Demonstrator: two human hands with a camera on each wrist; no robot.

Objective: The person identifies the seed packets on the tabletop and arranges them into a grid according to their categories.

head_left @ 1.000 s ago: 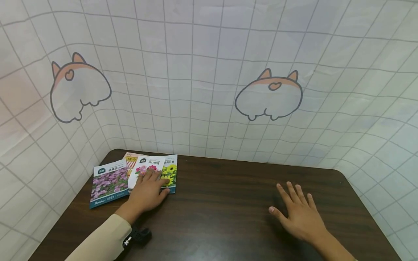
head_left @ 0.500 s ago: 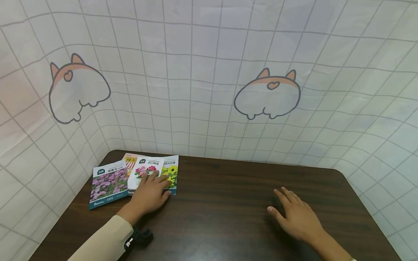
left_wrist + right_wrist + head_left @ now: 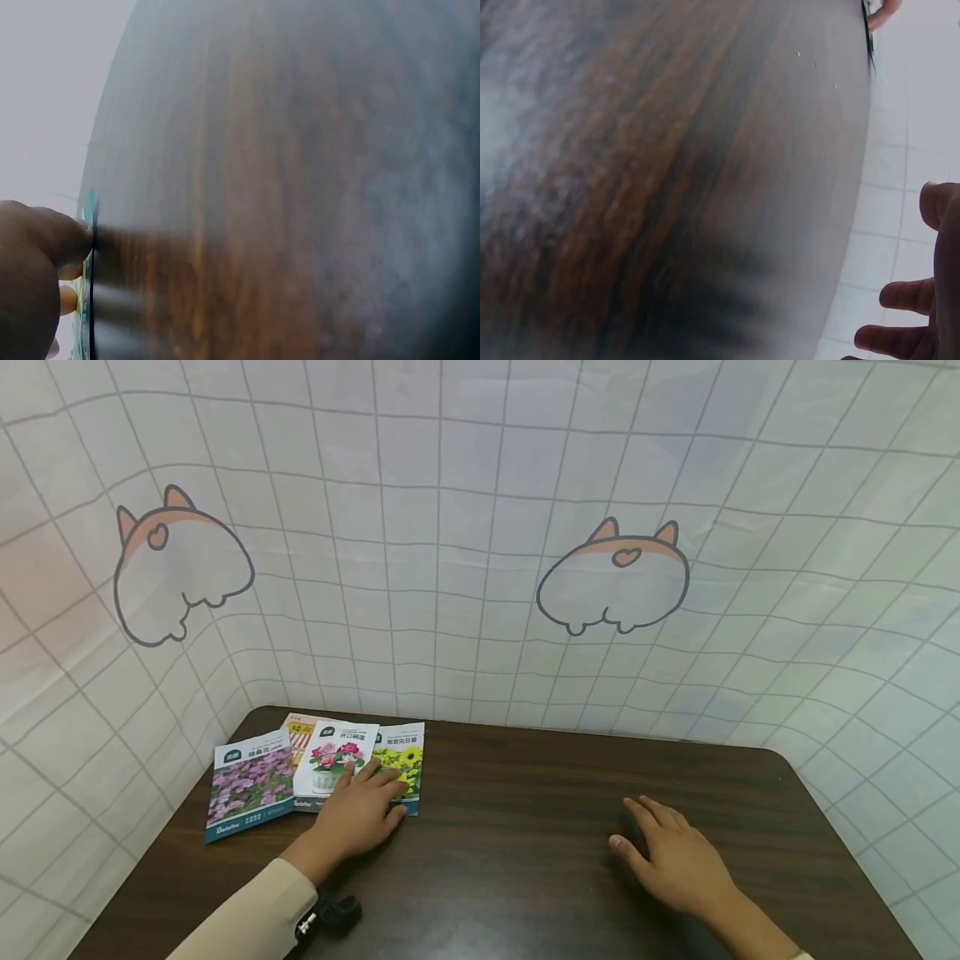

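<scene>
1. well out to the left of the left hand [image 3: 362,814], we see a white sheet [image 3: 60,760] ruled with grey grid lines; it stands as a wall, its lines wavering, with a faint pinkish tint at its outer side.
2. above the left hand and off to its left, we find a tilted drawing [image 3: 183,572] on that sheet, rounded, with orange ears and a small heart.
3. left of the left hand, the purple-flower packet [image 3: 251,789] lies flat near the edge of our dark, wood-grained table [image 3: 495,843].
4. just beyond the left fingertips, we see a striped packet [image 3: 298,731] peeking out from under the pink-flower packet [image 3: 333,752], which also covers part of the sunflower packet [image 3: 407,758] to its right.
5. the left hand is released, its fingers spread and resting on the pink-flower packet and the sunflower packet.
6. below that hand come a pale sleeve [image 3: 247,910] and a black wrist device [image 3: 341,912].
7. between the two hands, we note a dull sheen on the tabletop, its grain running sideways.
8. farther back, above and left of the right hand [image 3: 675,860], an upright drawing [image 3: 611,589] marks the back wall.
9. the right hand is released too, fingers relaxed, thumb apart; we cannot tell whether it touches the wood.
10. right of it, the table's edge slants towards us beside more gridded sheet.
</scene>
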